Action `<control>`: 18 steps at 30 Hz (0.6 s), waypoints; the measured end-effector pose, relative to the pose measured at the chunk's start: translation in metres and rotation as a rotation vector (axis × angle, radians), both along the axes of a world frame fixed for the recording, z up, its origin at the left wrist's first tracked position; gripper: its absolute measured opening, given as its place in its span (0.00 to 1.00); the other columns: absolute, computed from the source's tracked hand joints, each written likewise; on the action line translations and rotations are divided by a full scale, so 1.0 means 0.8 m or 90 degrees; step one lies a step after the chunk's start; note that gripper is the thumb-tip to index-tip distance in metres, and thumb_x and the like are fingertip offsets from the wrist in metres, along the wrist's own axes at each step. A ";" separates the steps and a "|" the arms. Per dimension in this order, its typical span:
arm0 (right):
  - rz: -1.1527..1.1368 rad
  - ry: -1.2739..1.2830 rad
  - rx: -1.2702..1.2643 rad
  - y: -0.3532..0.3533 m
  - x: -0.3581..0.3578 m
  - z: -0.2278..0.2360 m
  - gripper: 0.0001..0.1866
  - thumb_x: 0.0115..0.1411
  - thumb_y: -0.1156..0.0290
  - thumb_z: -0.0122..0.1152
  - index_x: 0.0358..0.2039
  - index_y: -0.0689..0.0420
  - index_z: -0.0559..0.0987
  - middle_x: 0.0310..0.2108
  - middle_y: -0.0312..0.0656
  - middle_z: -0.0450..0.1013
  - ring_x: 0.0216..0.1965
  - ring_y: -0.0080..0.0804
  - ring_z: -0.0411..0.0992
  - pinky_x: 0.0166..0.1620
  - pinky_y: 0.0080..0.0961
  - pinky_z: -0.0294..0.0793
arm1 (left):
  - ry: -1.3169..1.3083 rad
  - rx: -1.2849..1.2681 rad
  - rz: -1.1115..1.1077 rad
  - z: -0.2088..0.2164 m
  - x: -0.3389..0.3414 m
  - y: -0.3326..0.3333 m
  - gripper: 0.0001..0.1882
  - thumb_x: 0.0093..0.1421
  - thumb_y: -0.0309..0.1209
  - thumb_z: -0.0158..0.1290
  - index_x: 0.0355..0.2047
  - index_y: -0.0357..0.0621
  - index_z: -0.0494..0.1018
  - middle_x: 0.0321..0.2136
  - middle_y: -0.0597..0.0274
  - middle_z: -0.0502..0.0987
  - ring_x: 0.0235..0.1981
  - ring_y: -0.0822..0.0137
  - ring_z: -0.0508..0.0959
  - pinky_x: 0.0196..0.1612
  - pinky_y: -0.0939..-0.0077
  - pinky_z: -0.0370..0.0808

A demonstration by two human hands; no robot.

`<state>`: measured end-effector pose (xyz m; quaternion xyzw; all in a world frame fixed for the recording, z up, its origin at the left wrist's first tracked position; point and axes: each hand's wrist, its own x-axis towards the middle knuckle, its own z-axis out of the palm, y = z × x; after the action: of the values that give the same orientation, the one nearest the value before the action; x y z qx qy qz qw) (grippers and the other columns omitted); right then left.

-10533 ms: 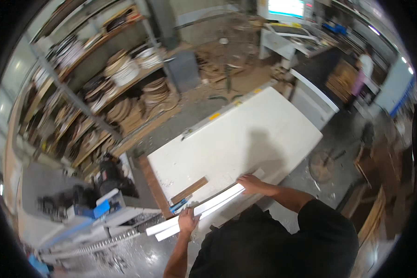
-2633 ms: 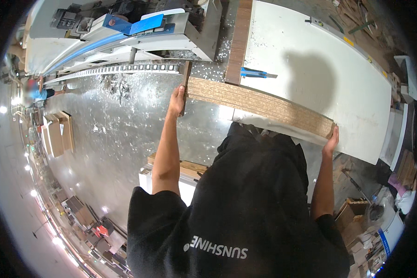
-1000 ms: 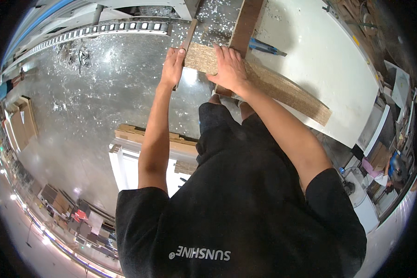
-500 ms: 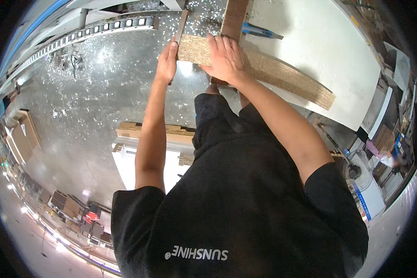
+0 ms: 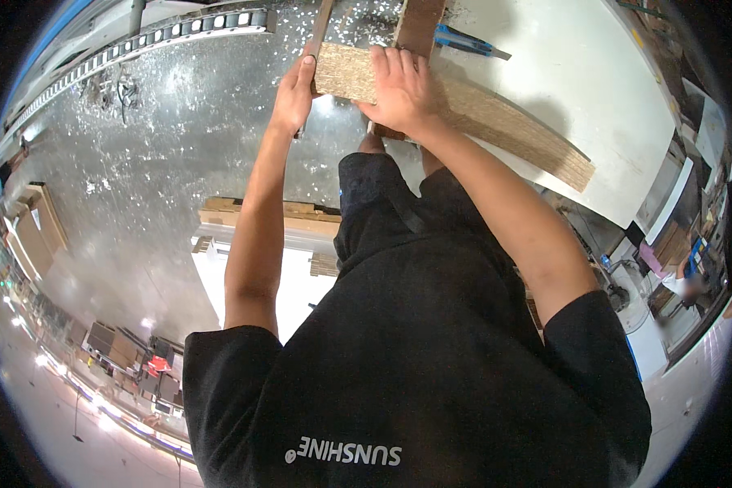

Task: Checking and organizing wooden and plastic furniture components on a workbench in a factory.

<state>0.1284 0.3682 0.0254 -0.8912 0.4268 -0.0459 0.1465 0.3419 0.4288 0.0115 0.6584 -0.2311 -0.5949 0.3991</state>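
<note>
A long strip of particle board (image 5: 512,122) with a speckled tan face lies across a white panel, its left end jutting past the panel's edge. My right hand (image 5: 405,91) spans this board, fingertips over its far edge and thumb along the near one. At the board's left end, my left hand (image 5: 294,96) is closed round a thin dark brown strip (image 5: 320,31), thumb on top; the strip stands crosswise against that end. Its fingers are partly hidden underneath. Beneath the board, a brown bar (image 5: 420,23) runs crosswise. A blue utility knife (image 5: 466,41) rests just beyond my right hand.
The white panel (image 5: 577,73) spreads to the right. White chips litter the grey floor (image 5: 179,146). A roller track (image 5: 211,24) runs along the far left. Stacked boards (image 5: 268,215) stand beside my left forearm. A fan (image 5: 626,285) and another person (image 5: 675,281) are at the right.
Hands, board and knife appear slightly higher in the picture, while the whole view has shifted a little. Both hands keep their places on the board and the brown strip.
</note>
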 end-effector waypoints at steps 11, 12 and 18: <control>0.006 -0.013 0.007 0.000 0.003 0.004 0.53 0.49 0.42 0.77 0.66 0.62 0.67 0.54 0.49 0.71 0.55 0.47 0.69 0.59 0.47 0.65 | -0.025 -0.020 -0.007 -0.014 -0.002 0.007 0.37 0.80 0.55 0.42 0.78 0.43 0.57 0.60 0.49 0.77 0.57 0.60 0.80 0.58 0.64 0.80; 0.001 -0.005 0.019 -0.001 0.003 0.005 0.52 0.49 0.43 0.78 0.66 0.63 0.67 0.54 0.49 0.71 0.56 0.47 0.69 0.59 0.47 0.65 | -0.026 -0.022 -0.002 -0.019 0.000 0.006 0.37 0.80 0.55 0.42 0.78 0.43 0.57 0.60 0.49 0.77 0.57 0.60 0.80 0.58 0.64 0.80; 0.010 -0.016 0.028 -0.003 0.003 0.009 0.52 0.51 0.46 0.78 0.66 0.64 0.65 0.55 0.50 0.71 0.56 0.50 0.69 0.62 0.48 0.64 | -0.038 -0.042 -0.050 -0.039 0.008 0.010 0.37 0.79 0.56 0.43 0.73 0.37 0.63 0.57 0.45 0.79 0.55 0.59 0.80 0.57 0.62 0.78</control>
<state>0.1308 0.3660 0.0324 -0.8904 0.4191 -0.0463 0.1717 0.3485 0.4370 -0.0195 0.6528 -0.2881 -0.5823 0.3895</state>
